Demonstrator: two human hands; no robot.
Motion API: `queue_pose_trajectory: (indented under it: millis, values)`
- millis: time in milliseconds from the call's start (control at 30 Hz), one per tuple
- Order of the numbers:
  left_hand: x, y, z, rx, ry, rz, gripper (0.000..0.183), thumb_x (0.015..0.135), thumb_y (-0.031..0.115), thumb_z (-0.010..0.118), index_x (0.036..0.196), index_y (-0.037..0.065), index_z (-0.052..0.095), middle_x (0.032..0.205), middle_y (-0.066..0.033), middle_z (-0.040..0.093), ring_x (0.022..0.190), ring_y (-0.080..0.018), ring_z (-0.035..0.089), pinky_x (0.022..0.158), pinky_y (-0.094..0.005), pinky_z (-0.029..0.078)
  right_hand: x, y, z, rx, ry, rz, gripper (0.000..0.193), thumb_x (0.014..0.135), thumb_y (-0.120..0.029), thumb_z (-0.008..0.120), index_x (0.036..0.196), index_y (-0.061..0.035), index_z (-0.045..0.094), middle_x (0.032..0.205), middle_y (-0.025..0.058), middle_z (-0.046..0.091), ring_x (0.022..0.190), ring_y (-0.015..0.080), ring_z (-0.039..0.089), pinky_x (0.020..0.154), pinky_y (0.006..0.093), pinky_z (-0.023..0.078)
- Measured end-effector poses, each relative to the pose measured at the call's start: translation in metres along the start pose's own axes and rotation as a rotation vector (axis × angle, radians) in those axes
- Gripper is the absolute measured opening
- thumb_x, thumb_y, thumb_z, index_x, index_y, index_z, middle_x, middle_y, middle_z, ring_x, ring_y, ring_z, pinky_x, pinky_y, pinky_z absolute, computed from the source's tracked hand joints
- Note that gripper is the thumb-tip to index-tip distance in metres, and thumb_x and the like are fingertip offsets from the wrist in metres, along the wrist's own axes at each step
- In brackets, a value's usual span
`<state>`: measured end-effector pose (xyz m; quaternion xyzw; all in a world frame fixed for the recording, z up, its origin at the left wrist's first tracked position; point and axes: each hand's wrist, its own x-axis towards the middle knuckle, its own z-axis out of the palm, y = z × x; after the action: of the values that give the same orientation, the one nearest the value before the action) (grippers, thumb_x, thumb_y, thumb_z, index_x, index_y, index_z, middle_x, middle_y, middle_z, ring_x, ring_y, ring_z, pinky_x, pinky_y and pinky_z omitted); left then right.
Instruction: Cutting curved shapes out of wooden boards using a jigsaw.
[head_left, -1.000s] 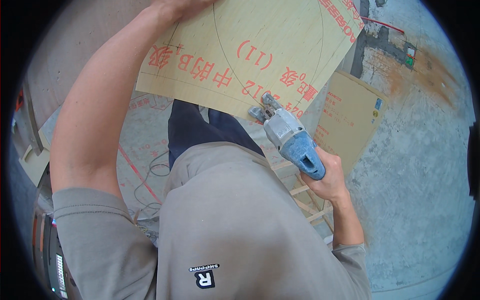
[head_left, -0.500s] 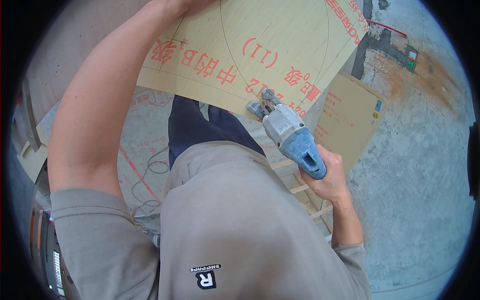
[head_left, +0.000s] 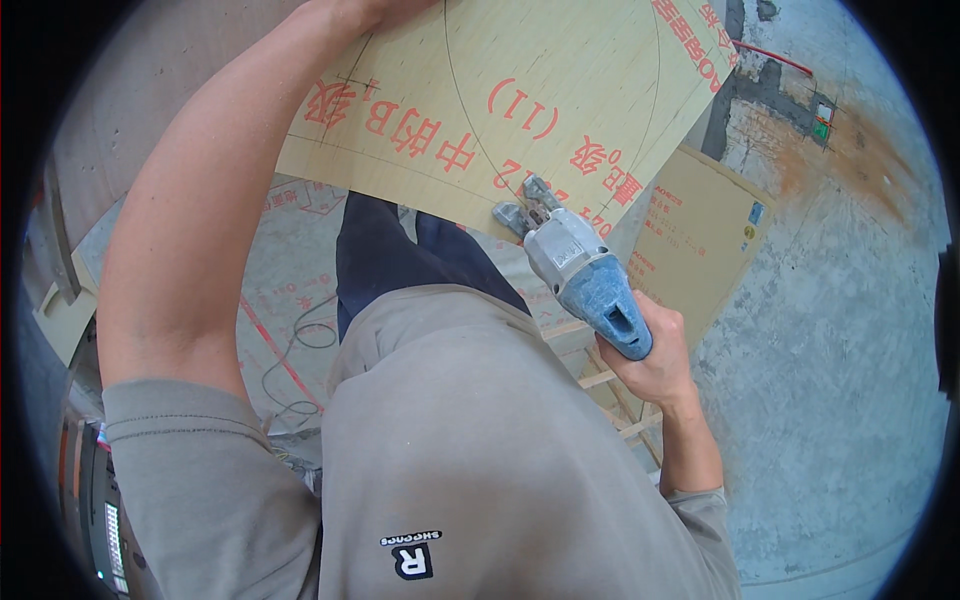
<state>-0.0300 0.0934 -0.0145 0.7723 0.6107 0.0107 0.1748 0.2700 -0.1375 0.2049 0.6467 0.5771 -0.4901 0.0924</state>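
My right hand (head_left: 657,350) is closed around the handle of a jigsaw (head_left: 580,262) with a grey metal body and a blue, dusty rear. The metal foot of the saw lies on the near edge of a pale plywood board (head_left: 400,115). Red print and thin curved pencil lines mark the board, and one curve runs down to the saw's foot. The blade itself I cannot make out. At the top edge of the head view, my left hand (head_left: 385,10) reaches the board's far part; its fingers are out of the picture.
Below on the right, another printed board (head_left: 700,225) leans or lies near the concrete surface (head_left: 830,330). Wooden slats (head_left: 600,379) show under my right forearm. A thin cable (head_left: 300,350) loops over the printed floor covering on the left. A brownish panel (head_left: 190,70) stands at upper left.
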Motion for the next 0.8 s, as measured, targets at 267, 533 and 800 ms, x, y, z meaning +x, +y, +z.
queue_pose_trajectory:
  millis: [267, 533, 800]
  values:
    - [-0.001, 0.004, -0.007, -0.020, -0.039, -0.011, 0.089, 0.093, 0.052, 0.060, 0.161, 0.004, 0.029, 0.174, -0.0115, 0.020, 0.161, -0.0265, 0.016, 0.123, -0.0719, 0.007, 0.001, 0.000, 0.002, 0.014, 0.009, -0.006, 0.017, 0.077, -0.002, 0.075, 0.091, -0.0014, 0.065, 0.077, 0.0126, 0.066, 0.066, 0.0263, 0.065, 0.069, 0.0329, 0.052]
    - [0.001, 0.002, 0.000, 0.020, -0.004, 0.000, 0.088, 0.094, 0.052, 0.060, 0.161, 0.004, 0.030, 0.173, -0.0118, 0.022, 0.161, -0.0269, 0.017, 0.123, -0.0717, 0.009, 0.002, -0.002, 0.004, 0.025, 0.019, -0.024, 0.018, 0.077, -0.002, 0.076, 0.092, -0.0014, 0.065, 0.077, 0.0134, 0.067, 0.066, 0.0291, 0.066, 0.069, 0.0333, 0.052]
    - [-0.003, 0.006, -0.010, -0.053, -0.033, -0.004, 0.088, 0.094, 0.050, 0.061, 0.161, 0.003, 0.030, 0.173, -0.0118, 0.022, 0.161, -0.0265, 0.016, 0.124, -0.0708, 0.007, 0.004, -0.003, 0.005, 0.025, 0.014, 0.008, 0.017, 0.077, -0.002, 0.076, 0.092, -0.0011, 0.066, 0.076, 0.0126, 0.067, 0.066, 0.0265, 0.066, 0.069, 0.0330, 0.052]
